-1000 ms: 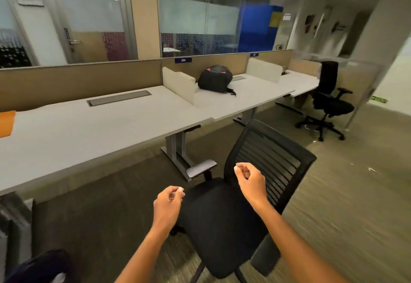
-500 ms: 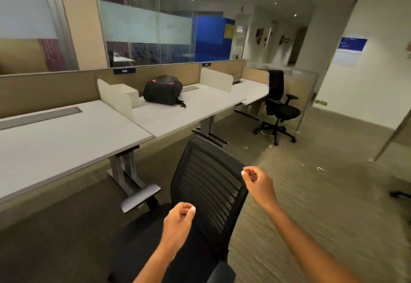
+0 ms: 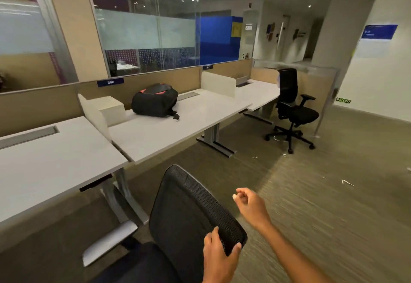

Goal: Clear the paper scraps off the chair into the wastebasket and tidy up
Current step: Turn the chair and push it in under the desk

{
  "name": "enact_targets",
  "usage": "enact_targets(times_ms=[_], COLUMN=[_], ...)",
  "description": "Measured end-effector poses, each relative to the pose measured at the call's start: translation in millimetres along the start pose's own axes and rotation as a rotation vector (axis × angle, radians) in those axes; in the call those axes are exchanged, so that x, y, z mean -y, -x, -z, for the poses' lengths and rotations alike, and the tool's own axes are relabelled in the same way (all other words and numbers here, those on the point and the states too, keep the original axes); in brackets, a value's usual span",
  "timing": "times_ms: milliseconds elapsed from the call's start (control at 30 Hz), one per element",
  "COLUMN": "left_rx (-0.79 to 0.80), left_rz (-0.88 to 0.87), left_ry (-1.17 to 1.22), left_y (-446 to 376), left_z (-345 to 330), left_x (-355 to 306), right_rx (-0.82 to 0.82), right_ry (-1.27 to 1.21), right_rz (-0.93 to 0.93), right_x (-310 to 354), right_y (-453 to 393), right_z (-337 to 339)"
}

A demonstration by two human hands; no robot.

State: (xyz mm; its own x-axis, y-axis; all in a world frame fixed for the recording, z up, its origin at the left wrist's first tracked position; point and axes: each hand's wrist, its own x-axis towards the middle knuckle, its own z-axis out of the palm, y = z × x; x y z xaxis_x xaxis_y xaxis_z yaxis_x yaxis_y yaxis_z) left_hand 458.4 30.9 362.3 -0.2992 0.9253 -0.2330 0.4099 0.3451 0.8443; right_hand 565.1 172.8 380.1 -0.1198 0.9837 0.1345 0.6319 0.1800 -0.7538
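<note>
Grey carpet [image 3: 311,216] fills the right and far side of the room, and pale desks [image 3: 55,167] run along the left. On the middle desk a black backpack [image 3: 155,100] lies beside a white divider. A second office chair [image 3: 293,109] stands far off to the right, well apart from me. Close in front is the black mesh chair [image 3: 191,207] I have been clearing; only a dark sliver of its seat shows, so I cannot tell whether any paper is left on it.

My left hand [image 3: 220,258] grips the near corner of the backrest, thumb on one face and fingers curled round the edge. My right hand [image 3: 251,204] is raised just right of the backrest, fingers curled together, with a small white paper scrap [image 3: 234,197] pinched at the tips. More scraps [image 3: 347,182] lie scattered on the far carpet.

I judge I am on the carrying step: the paper is in hand, but no wastebasket is in sight. Next I need to find it and drop the scrap in, then straighten this chair and gather the floor bits.
</note>
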Motion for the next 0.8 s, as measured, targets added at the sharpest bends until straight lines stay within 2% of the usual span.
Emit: enact_targets(times_ms=[167, 400, 533, 767, 800], left_rx=[-0.114, -0.319, -0.290, -0.400, -0.376], left_rz=[0.156, 0.242, 0.182, 0.003, -0.013], left_ry=[-0.054, -0.207, -0.281, -0.562, -0.572], left_y=[-36.7, -69.2, -74.5, -66.2, -63.6], left_z=[-41.0, -67.2, -64.8, -35.9, -33.0], left_x=[-7.6, 0.4, -4.3, -6.1, -2.0], right_rx=[0.209, 0.351, 0.357, 0.260, 0.249], right_ry=[-0.015, -0.081, -0.109, -0.201, -0.198], right_rz=[-0.038, -0.027, 0.002, -0.025, -0.023], right_x=[-20.5, -15.5, -10.7, -3.9, -1.6], right_y=[-41.3, -68.4, -65.2, -44.6, -41.3], right_z=[-30.6, -64.0, -77.7, -93.7, -94.6])
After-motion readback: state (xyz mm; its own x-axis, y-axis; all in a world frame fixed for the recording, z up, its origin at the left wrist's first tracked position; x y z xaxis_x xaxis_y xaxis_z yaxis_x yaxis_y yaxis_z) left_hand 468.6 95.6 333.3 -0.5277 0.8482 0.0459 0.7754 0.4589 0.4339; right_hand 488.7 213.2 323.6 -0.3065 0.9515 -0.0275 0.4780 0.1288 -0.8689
